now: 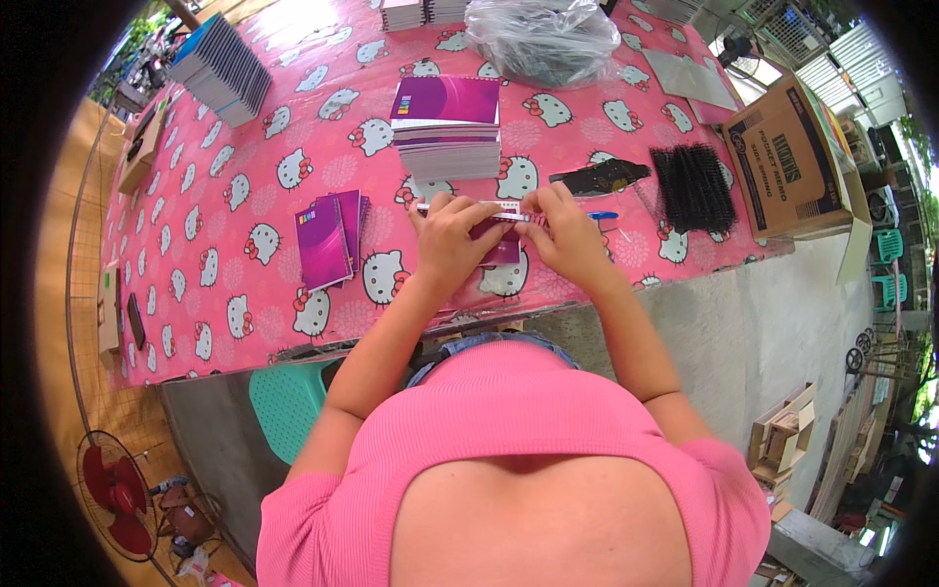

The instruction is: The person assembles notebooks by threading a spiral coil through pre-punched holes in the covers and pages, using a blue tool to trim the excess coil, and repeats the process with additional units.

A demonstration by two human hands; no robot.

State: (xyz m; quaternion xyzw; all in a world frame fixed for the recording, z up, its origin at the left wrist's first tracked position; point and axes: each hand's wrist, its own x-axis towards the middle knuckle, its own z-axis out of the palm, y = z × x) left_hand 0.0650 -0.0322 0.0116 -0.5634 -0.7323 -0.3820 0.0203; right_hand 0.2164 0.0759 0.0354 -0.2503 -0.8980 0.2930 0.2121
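Observation:
My left hand (pixel 452 233) is closed on the left side of a small purple notebook (pixel 505 252), holding it at the table's near edge. Along the notebook's upper edge, a row of holes shows with a thin spiral coil (pixel 521 218) at it. My right hand (pixel 567 237) pinches the right end of that edge, its fingertips partly hiding the coil. Just beyond my hands stands a stack of purple-covered pads (pixel 445 127). Left of my left hand lie a few spiral-bound purple notebooks (pixel 328 240), overlapping.
Right of my hands are a blue pen (pixel 603 215), a black plastic piece (pixel 599 178) and a heap of black spiral coils (pixel 692 188). A cardboard box (pixel 790 161) stands at the right edge. Farther back are a clear plastic bag (pixel 543 41) and a blue-covered notebook stack (pixel 221 68).

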